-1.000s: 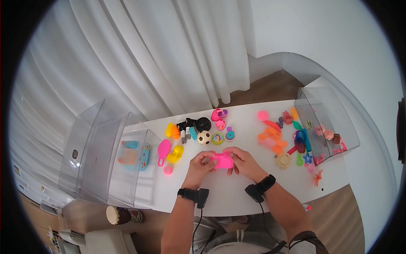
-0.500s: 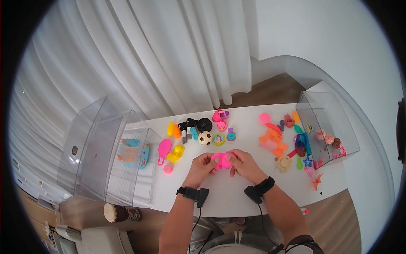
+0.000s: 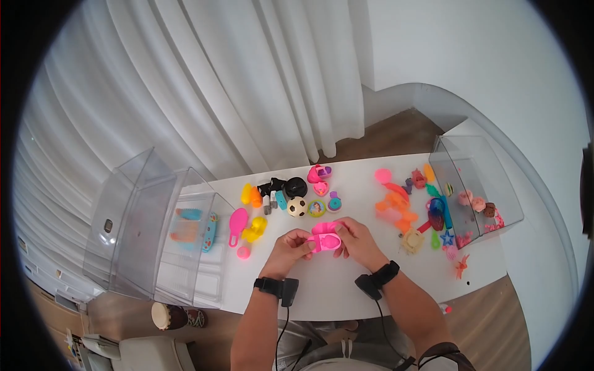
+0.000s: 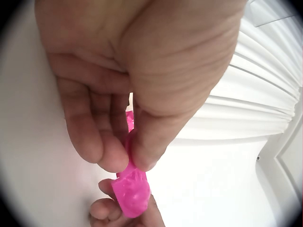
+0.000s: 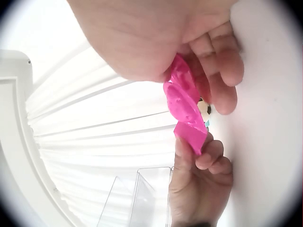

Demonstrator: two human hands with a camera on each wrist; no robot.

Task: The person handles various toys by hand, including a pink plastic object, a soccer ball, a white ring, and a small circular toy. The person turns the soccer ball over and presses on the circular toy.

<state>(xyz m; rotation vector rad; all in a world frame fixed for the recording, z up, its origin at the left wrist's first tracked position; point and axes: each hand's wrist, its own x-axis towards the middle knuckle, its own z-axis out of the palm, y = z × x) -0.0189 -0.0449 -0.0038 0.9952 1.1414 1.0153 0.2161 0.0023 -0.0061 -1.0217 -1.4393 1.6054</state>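
Observation:
Over the near middle of the table, both hands hold one glossy pink plastic toy (image 3: 326, 242) made of two rounded parts, one with a raised oval rim. My left hand (image 3: 288, 250) pinches its left end between thumb and fingers. On the opposite end, my right hand (image 3: 357, 242) grips it with thumb and curled fingers. In the right wrist view the pink toy (image 5: 183, 101) spans the gap between the hands, its upper end partly hidden by the right hand. Beyond it on the table lie a small soccer ball (image 3: 297, 207) and a round picture disc (image 3: 317, 208).
Left are a pink paddle-shaped toy (image 3: 238, 224), yellow toy (image 3: 254, 229) and clear plastic bins (image 3: 133, 247). Orange toys (image 3: 396, 207) and a blue star (image 3: 447, 239) lie right, near another clear bin (image 3: 489, 154) containing small toys. The white table (image 3: 309, 290) ends before the person.
The pink toy has been turned in the hands: its broad face showed half a second ago, and now the oval rim faces up with a second part behind. Both hands keep holding it.

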